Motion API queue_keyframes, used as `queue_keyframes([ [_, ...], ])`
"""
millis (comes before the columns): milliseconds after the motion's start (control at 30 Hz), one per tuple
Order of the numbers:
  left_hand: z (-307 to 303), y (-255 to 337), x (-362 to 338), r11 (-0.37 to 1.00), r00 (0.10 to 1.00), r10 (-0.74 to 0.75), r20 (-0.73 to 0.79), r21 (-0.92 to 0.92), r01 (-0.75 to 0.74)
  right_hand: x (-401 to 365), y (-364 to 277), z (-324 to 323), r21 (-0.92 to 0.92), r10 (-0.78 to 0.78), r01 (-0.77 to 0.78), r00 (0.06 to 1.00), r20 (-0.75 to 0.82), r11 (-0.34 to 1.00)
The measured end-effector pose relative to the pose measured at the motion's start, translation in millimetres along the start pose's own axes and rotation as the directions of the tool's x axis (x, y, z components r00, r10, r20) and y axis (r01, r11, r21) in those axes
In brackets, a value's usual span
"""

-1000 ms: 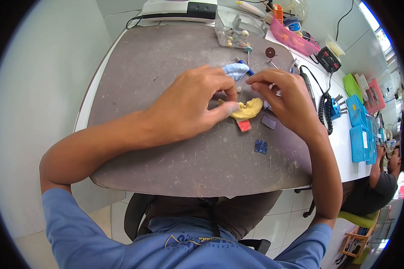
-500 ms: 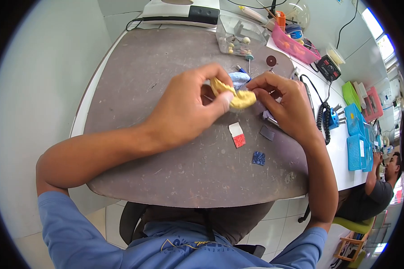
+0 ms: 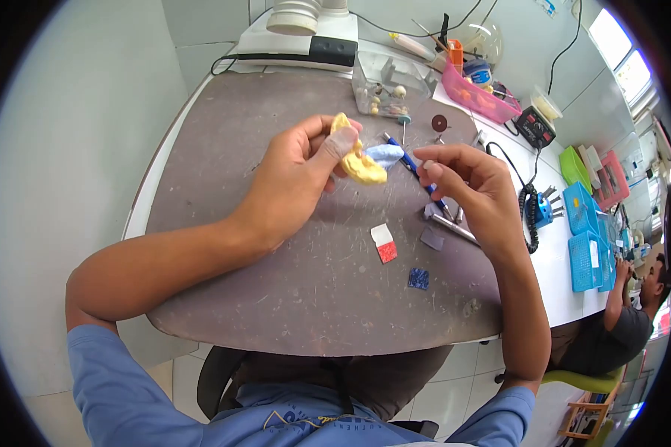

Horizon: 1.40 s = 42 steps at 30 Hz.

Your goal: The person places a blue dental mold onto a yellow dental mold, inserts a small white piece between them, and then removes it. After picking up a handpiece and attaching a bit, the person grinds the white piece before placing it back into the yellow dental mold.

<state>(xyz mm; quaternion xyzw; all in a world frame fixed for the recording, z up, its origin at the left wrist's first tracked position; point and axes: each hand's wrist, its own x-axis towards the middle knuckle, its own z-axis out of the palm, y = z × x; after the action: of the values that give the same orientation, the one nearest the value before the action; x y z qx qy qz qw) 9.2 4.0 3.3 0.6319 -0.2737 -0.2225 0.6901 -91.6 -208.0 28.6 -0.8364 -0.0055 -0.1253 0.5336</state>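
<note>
Now the yellow cast (image 3: pixel 359 162) is clamped in the grip of the left hand (image 3: pixel 294 182), above the desk (image 3: pixel 276 261); the right hand (image 3: pixel 466 186) is held apart, seemingly empty. Pinched endwise, the cast could be dropped and chipped.

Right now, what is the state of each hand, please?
Left hand: closed, holding the yellow tooth model off the table.
Right hand: fingers half curled; whether it holds anything cannot be told.
</note>
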Motion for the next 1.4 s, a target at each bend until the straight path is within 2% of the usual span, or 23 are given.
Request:
queue_keyframes([
  [33, 2.5, 0.5, -2.0, 1.000, 1.000, 0.010, -0.003, -0.001, -0.010, -1.9, -4.1, -0.7, -0.006, -0.009, 0.009, 1.000, 0.002, 1.000],
  [100, 8.4, 0.8, -6.4, 0.997, 0.999, -0.015, 0.031, -0.074, 0.017, -3.8, -9.7, -1.1, 0.246, 0.034, -0.038, 0.999, 0.019, 0.968],
  [133, 7.6, -3.7, -5.4, 0.992, 0.996, -0.010, 0.091, -0.121, 0.021, -3.2, -7.7, -4.2, 0.298, 0.043, -0.060, 0.997, 0.064, 0.953],
  [167, 8.8, -3.2, -7.0, 0.993, 0.996, -0.005, 0.087, -0.120, 0.015, -3.4, -8.2, -3.4, 0.296, 0.038, -0.056, 0.997, 0.066, 0.954],
  [233, 12.6, -2.7, -11.0, 0.978, 0.987, -0.055, 0.151, -0.192, 0.083, -5.9, -9.4, -0.1, 0.391, 0.036, -0.081, 0.992, 0.122, 0.917],
  [300, 14.0, -3.3, -12.4, 0.979, 0.985, -0.038, 0.170, -0.189, 0.070, -7.7, -12.1, 0.9, 0.381, 0.044, -0.089, 0.991, 0.126, 0.920],
  [367, 15.3, -5.0, -12.2, 0.981, 0.976, -0.008, 0.216, -0.187, 0.050, -8.5, -12.7, 1.5, 0.401, 0.141, -0.191, 0.978, 0.151, 0.896],
  [500, 14.0, -8.1, -13.1, 0.988, 0.971, 0.074, 0.226, -0.146, -0.041, -8.4, -9.7, 8.1, 0.366, 0.178, -0.210, 0.977, 0.119, 0.907],
  [567, 15.8, -4.7, -12.6, 0.985, 0.968, 0.152, 0.199, -0.115, -0.131, -9.2, -10.8, 12.5, 0.251, 0.145, -0.152, 0.988, 0.044, 0.956],
  [700, 15.7, -0.9, -14.7, 0.986, 0.966, 0.145, 0.215, -0.116, -0.122, -11.2, -9.8, 17.1, 0.249, 0.135, -0.140, 0.990, 0.039, 0.958],
  [767, 16.2, 0.3, -15.6, 0.983, 0.966, 0.152, 0.208, -0.134, -0.126, -11.4, -9.8, 20.9, 0.199, 0.044, -0.046, 0.999, 0.011, 0.979],
  [1067, 16.6, 1.7, -16.7, 0.983, 0.967, 0.150, 0.206, -0.132, -0.124, -13.2, -11.7, 26.9, 0.337, 0.068, -0.076, 0.997, 0.038, 0.938],
  [1400, 15.9, 3.1, -17.7, 0.989, 0.970, 0.113, 0.218, -0.121, -0.088, -12.6, -14.8, 24.1, 0.303, 0.069, -0.076, 0.997, 0.036, 0.950],
])
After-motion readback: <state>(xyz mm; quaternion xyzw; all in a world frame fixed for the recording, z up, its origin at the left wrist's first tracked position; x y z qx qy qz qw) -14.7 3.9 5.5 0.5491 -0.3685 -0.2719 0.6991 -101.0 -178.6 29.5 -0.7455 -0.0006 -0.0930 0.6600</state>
